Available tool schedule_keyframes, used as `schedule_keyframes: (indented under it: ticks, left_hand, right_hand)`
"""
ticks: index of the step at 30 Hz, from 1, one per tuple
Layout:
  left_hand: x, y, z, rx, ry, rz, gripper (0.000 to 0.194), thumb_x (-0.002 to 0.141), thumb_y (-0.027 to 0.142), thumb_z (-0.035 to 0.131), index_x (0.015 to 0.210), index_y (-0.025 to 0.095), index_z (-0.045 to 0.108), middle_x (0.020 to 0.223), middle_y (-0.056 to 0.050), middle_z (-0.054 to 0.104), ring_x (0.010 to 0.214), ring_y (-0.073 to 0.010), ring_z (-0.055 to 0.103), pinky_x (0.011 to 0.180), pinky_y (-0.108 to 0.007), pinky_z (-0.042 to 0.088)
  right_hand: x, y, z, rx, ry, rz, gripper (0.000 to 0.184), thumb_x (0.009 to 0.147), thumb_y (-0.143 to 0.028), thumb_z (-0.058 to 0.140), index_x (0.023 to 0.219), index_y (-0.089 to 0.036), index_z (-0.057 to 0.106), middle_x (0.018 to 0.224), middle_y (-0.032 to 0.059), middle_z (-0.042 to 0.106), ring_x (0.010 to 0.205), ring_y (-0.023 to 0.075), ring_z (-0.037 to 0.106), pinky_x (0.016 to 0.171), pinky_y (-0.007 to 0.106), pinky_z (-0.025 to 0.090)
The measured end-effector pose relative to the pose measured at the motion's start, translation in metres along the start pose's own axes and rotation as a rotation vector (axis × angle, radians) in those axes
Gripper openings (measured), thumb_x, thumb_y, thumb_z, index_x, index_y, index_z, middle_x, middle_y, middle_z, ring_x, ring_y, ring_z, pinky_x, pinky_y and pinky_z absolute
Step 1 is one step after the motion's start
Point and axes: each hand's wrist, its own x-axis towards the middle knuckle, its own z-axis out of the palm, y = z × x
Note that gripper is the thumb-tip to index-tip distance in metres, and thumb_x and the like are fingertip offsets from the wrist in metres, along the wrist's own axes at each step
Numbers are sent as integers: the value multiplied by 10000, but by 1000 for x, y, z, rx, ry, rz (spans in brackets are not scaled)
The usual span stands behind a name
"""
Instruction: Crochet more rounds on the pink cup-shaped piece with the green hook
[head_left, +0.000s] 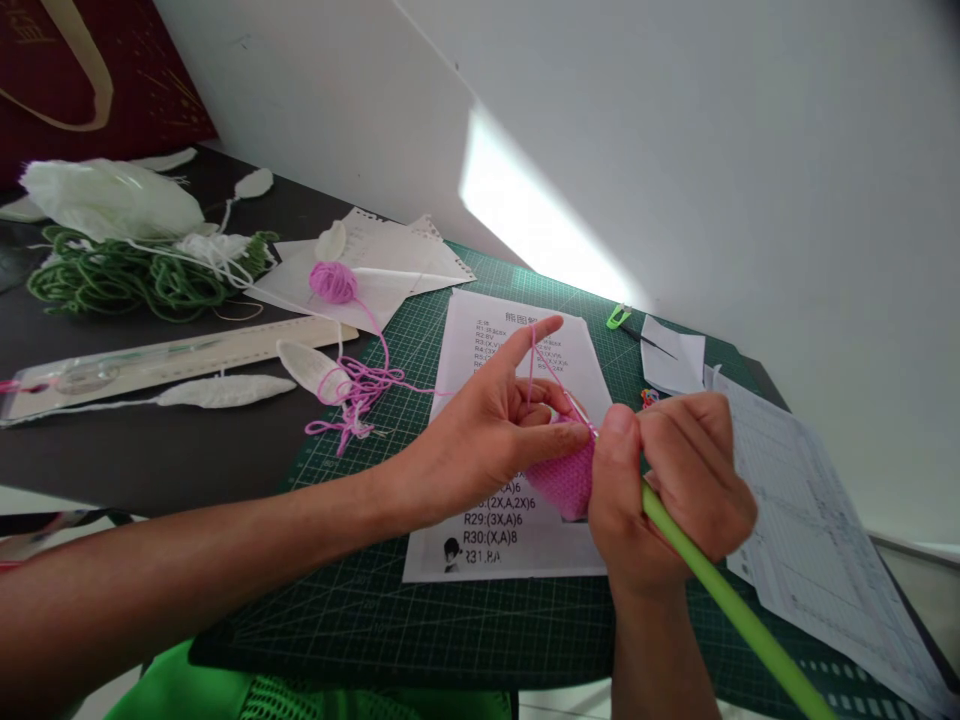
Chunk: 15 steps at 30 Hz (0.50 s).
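Note:
My left hand [491, 425] pinches a small pink crocheted piece [564, 480] between thumb and fingers, with the forefinger stretched up and a pink strand running over it. My right hand [679, 480] is closed around a bright green crochet hook [731, 600], whose tip meets the pink piece. The strand trails left across the mat to a small ball of pink yarn [333, 281]. Both hands hover over a printed pattern sheet [517, 540].
A green cutting mat [420, 610] covers the dark table. Green cord [127, 280], white crocheted leaves [225, 390], a long packaged ruler [172, 355], loose papers [817, 540], a green clip [618, 316] and a white wall behind.

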Motion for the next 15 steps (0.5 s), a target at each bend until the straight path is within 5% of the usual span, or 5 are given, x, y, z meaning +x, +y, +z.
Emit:
schedule_keyframes:
  ticks: [6,10,15]
  left_hand:
    - [1,-1,-1,-27,41,-15,916,753,86,757,1513,210,262,750,26,623,632,-102,537,593,-232,403]
    - [2,1,-4,-100,-24,-61,950,749,89,768,1526,171,228,760,13,636,664,-109,563,619,-237,419]
    - [0,4,-5,-11,-52,-15,983,746,66,761,1541,220,204,678,43,606,610,-98,506,587,-233,400]
  right_hand:
    - [-5,-4,10,-111,61,42,328,866,-82,546,619,-215,375,552,-34,368,594,126,365,591,306,346]
    - [-8,-4,14,77,174,73,279,936,-150,455,662,-199,477,556,-17,430,591,132,421,627,339,367]
    - [-6,-3,7,278,45,296,329,957,-175,454,631,-183,494,587,-19,431,591,114,420,585,311,338]
